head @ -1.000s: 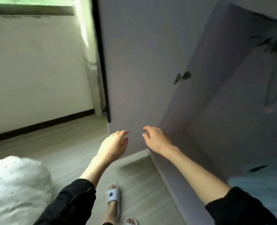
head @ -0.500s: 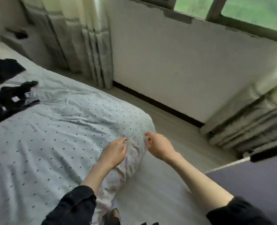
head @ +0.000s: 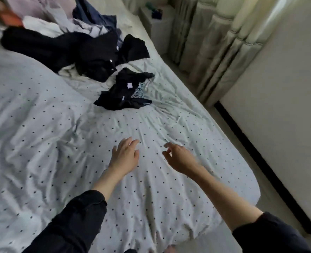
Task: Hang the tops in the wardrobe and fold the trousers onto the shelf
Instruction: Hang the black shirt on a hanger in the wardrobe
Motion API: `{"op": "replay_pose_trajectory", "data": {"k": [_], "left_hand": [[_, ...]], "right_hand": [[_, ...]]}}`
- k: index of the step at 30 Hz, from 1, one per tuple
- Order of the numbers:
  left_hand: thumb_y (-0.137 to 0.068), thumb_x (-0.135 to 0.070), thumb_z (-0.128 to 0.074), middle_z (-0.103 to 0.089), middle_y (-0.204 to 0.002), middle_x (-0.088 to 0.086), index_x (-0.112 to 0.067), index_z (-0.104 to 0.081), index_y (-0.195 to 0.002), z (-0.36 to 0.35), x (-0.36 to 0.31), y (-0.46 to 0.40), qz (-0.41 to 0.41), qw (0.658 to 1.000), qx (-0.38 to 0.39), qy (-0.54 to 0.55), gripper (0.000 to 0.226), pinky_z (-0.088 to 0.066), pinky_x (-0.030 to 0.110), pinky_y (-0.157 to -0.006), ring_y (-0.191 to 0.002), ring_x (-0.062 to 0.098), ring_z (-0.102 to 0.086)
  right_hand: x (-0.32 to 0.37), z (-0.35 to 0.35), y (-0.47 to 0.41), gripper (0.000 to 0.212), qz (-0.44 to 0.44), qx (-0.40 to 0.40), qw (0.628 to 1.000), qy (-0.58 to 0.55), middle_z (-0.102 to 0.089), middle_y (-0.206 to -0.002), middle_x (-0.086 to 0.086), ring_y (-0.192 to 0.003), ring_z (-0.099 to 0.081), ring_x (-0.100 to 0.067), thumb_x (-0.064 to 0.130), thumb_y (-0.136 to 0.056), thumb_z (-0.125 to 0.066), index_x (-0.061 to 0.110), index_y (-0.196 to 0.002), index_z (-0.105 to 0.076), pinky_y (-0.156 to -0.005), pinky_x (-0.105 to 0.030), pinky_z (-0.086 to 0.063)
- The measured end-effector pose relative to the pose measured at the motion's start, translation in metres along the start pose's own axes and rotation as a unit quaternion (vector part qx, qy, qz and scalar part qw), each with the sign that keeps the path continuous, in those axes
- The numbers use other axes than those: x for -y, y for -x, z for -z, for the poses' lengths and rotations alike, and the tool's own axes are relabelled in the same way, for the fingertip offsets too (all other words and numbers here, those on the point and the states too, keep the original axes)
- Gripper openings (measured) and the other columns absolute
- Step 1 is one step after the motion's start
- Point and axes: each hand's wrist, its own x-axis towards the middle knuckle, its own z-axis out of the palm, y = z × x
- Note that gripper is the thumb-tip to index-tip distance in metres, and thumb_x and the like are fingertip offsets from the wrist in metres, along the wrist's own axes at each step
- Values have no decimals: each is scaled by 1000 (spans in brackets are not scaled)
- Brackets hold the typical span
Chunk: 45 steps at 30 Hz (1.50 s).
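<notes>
A heap of clothes lies on the far part of the bed [head: 41,125]. Nearest is a small crumpled black garment [head: 122,92] with a white label. Behind it sits a larger black buttoned top [head: 89,52], then a dark blue garment [head: 94,15] and white and pink pieces [head: 36,24]. My left hand [head: 124,155] hovers over the dotted sheet with fingers spread and relaxed, holding nothing. My right hand [head: 179,158] is beside it, fingers loosely curled and empty. Both hands are well short of the clothes. The wardrobe is out of view.
Pale curtains [head: 215,52] hang along the right of the bed. A white bedside table [head: 157,21] with small dark objects stands at the far corner. A white wall [head: 288,106] with a dark skirting runs down the right, and a strip of floor separates it from the bed.
My view has swung from the wardrobe, past the window wall, round to the bed. The clothes heap has come into view. Both hands stay empty and out in front.
</notes>
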Motion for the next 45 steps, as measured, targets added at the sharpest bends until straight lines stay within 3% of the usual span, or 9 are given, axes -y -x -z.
{"op": "replay_pose_trajectory", "data": {"k": [9, 14, 18, 20, 25, 31, 35, 39, 45], "left_hand": [[-101, -39, -25, 21, -156, 2, -30, 4, -150, 1, 90, -88, 140, 989, 36, -13, 57, 1, 56, -114, -142, 26, 22], [-85, -62, 8, 34, -149, 0, -34, 31, -138, -33, 111, -111, 180, 982, 50, -37, 64, 8, 61, -110, -137, 22, 31], [-90, -57, -9, -7, -157, 8, -29, -1, -147, -48, 116, -120, 190, 980, 11, -52, 64, -15, 69, -103, -142, 29, -6], [-95, -55, -7, -13, -155, 9, -27, -5, -148, -49, 119, -124, 194, 979, 28, -52, 60, -20, 69, -100, -140, 30, -10], [-79, -64, 24, 25, -151, 2, -32, 24, -141, -52, 123, -127, 193, 979, 36, -59, 69, -2, 65, -108, -137, 26, 22], [-99, -48, -17, 32, -152, -2, -35, 16, -146, -12, 114, -128, 200, 967, 159, 16, 59, 8, 58, -111, -141, 21, 26], [-100, -30, -29, 5, -159, 0, -26, -4, -150, 20, 98, -125, 187, 976, 93, 60, 56, -10, 57, -113, -145, 20, -1], [-99, -31, -38, -6, -159, 3, -22, -8, -150, 66, 47, -121, 108, 986, -33, 119, 60, -16, 47, -116, -146, 18, -7], [-89, -40, -58, -22, -154, 5, -12, -21, -147, 114, -79, -92, -108, 967, -172, 152, 75, -27, 39, -112, -142, 19, -22]], "right_hand": [[46, -9, -202, 49, 57, 59, 995, 58, -45, -140, -13, -128, -40, -31, 30, -98, -43, 12, -143, -33, -101, -41, -38], [71, -22, -291, 58, 116, 28, 987, 110, -24, -153, -8, -140, -22, -29, 29, -98, -42, 18, -149, -16, -107, -47, -29], [94, -43, -339, 62, 157, 52, 972, 165, -11, -158, -4, -145, -6, -26, 27, -98, -43, 27, -150, -11, -110, -51, -21], [101, -51, -352, 55, 167, 66, 966, 185, -18, -155, -6, -144, -8, -26, 19, -97, -42, 28, -148, -23, -110, -51, -19], [116, -47, -354, 39, 175, 20, 979, 104, -48, -132, -8, -124, -39, -27, 10, -94, -40, 18, -131, -52, -101, -44, -28], [112, 2, -311, 31, 143, 21, 982, -125, -59, -91, -11, -84, -53, -28, -3, -84, -35, 7, -100, -59, -62, -28, -38], [104, 69, -280, 33, 91, -43, 977, -189, -51, -65, 4, -71, -50, -23, -2, -83, -36, 6, -104, -61, -54, -23, -38], [88, 138, -226, 28, 81, -101, 960, -250, -66, -89, -23, -87, -62, -41, 3, -82, -38, -1, -97, -62, -80, -54, -51], [50, 202, -114, 20, 71, -189, 940, -276, -59, -68, -5, -60, -60, -16, -1, -85, -41, -2, -87, -61, -60, -35, -51]]}}
